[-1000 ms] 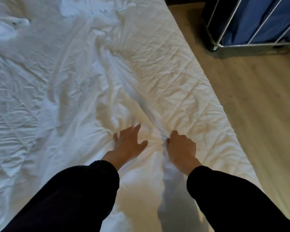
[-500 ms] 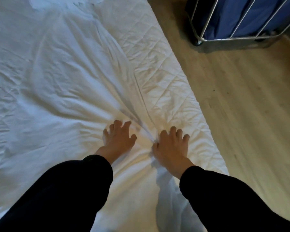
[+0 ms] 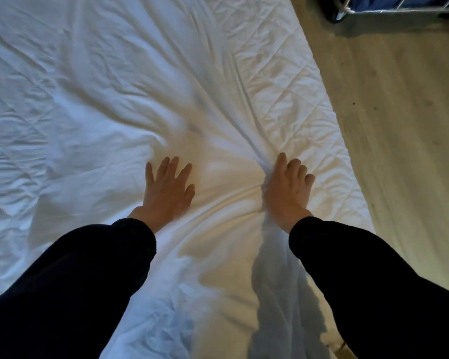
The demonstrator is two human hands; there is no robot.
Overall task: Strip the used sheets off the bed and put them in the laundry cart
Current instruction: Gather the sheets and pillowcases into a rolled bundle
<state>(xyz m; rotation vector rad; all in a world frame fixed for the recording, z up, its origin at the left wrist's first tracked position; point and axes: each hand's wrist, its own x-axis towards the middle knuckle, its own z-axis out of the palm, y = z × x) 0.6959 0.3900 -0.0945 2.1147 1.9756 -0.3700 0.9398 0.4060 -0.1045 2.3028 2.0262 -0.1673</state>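
my left hand [image 3: 166, 189] lies flat on the sheet [image 3: 109, 104], fingers spread, holding nothing. my right hand [image 3: 287, 189], nearer the bed's right edge, curls its fingers on a bunched ridge of the sheet. that ridge runs from the hand away up the bed. right of it the quilted mattress [image 3: 296, 84] is already bare. the laundry cart [image 3: 399, 7] stands off the far right corner, so my right hand is nearer it. half a second ago my hands were close together; now they're well apart, the left fingers straightened.
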